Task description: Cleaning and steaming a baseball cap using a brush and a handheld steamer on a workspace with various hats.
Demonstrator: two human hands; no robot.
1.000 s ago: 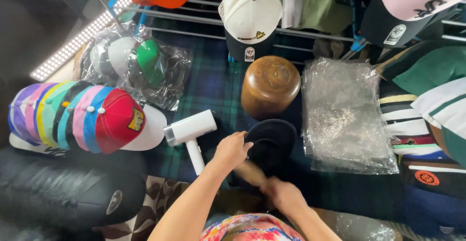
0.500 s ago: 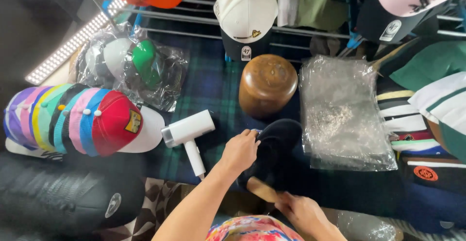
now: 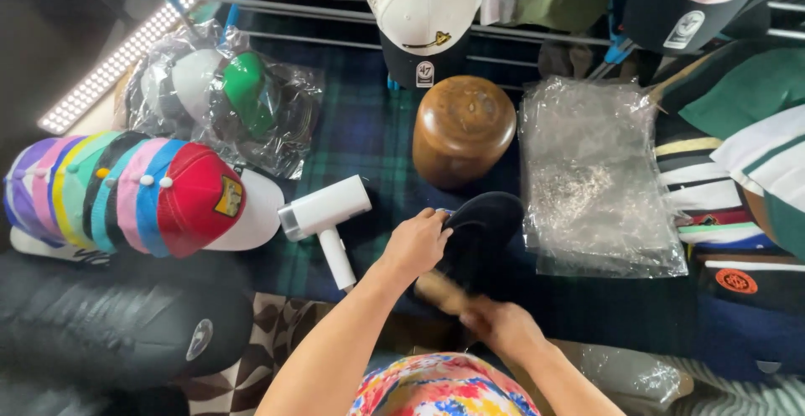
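Head view: my left hand [image 3: 417, 244] pinned the dark cap [image 3: 482, 227] just ahead, right hand [image 3: 503, 328] gripped a wooden brush [image 3: 440, 290] beneath it.

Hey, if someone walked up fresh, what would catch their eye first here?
Probably the row of bright nested caps at the left, its red front cap showing a yellow patch. At centre, the left hand grips a dark cap while the right hand holds a blurred wooden tool against it. Behind them stands a round wooden hat block, with a white handheld steamer lying beside.
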